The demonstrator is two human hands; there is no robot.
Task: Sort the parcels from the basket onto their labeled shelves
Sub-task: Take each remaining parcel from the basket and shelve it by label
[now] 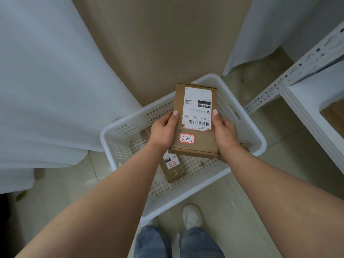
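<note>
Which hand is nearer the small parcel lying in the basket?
Left. The left hand grips the held box almost directly above the small parcel; the right hand grips the box's other side, farther off.

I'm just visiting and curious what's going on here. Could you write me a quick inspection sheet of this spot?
Surface: pale tiled floor.
Job's things: held parcel, red-framed handwritten tag, over white basket; second parcel lies inside.
Clutter: nothing seen.
Hands: left hand and right hand grip the held parcel's sides.
Cables: nothing seen.
Surroundings: white shelf rack to the right, white drapes, person's shoe.
</note>
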